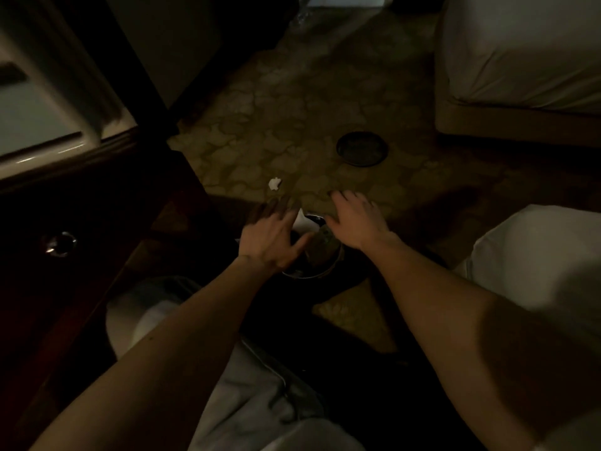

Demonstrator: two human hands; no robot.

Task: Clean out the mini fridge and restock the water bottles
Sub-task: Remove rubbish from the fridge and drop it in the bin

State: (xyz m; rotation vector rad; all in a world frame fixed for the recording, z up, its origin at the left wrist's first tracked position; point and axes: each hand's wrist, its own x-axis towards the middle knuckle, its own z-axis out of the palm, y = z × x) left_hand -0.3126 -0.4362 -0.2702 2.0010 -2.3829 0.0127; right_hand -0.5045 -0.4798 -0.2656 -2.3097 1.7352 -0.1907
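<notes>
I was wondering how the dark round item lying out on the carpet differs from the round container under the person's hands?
The dark round item lies flat and low, out in the open on the carpet; the container stands taller, with a pale rim. The flat item looks empty, while the container holds white paper and other scraps. Nothing touches the first; the left hand and right hand spread open over the second. Both are round.

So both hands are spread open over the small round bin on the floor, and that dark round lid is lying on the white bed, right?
Not quite. The head view shows the dark round lid lying on the patterned carpet, beside the white bed, not on it. The rest holds: the left hand and right hand are spread open over the small round bin.
</notes>
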